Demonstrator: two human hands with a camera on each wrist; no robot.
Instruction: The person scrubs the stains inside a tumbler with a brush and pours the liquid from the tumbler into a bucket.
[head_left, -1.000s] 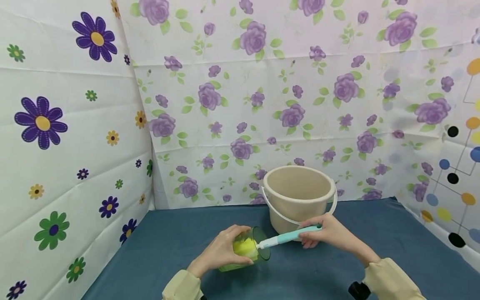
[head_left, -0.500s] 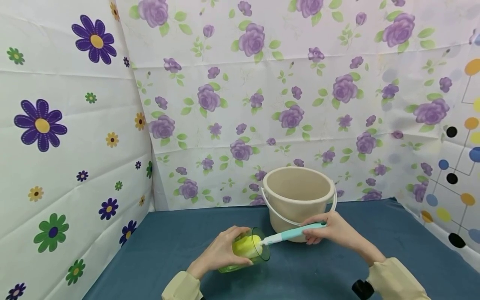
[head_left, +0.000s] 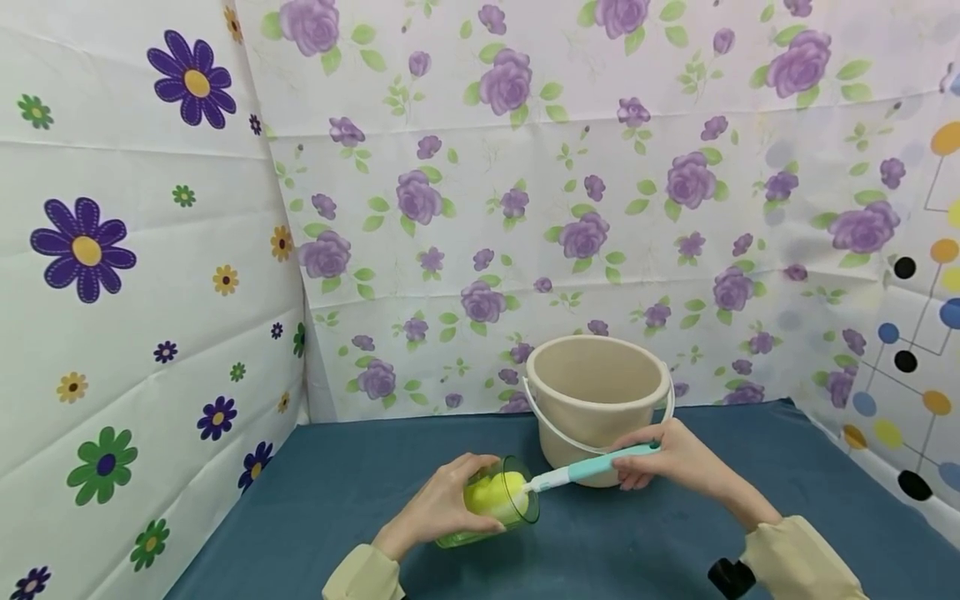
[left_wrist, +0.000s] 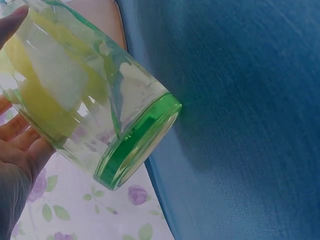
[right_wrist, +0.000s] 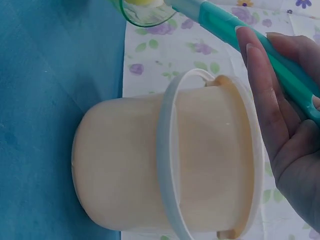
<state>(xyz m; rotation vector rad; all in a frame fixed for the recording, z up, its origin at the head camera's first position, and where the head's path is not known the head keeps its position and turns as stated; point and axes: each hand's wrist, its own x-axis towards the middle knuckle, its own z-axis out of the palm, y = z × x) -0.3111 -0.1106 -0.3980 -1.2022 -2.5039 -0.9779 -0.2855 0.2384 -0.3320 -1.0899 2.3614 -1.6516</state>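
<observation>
My left hand (head_left: pixel 442 504) grips a clear, green-tinted glass (left_wrist: pixel 120 120) round its side. The glass lies tilted, its mouth toward the right, and its thick green base shows in the left wrist view. Inside is the yellow sponge head (head_left: pixel 506 493) of a cup brush, close to the mouth. From there the white and teal handle (head_left: pixel 592 467) slants up to my right hand (head_left: pixel 678 462), where thumb and fingers hold it near its far end. In the right wrist view the teal handle (right_wrist: pixel 225 25) passes between thumb and fingers.
A cream bucket (head_left: pixel 558 425) with a white carrying handle (right_wrist: pixel 167 145) stands upright just behind the right hand. Blue cloth (head_left: pixel 337 492) covers the table. Flower-patterned sheets (head_left: pixel 450 250) hang at the back and left, and a dotted one (head_left: pixel 911 400) at the right.
The right hand has drawn the brush a little to the right and up, so the sponge head sits nearer the glass's mouth. The left hand and glass have stayed nearly still.
</observation>
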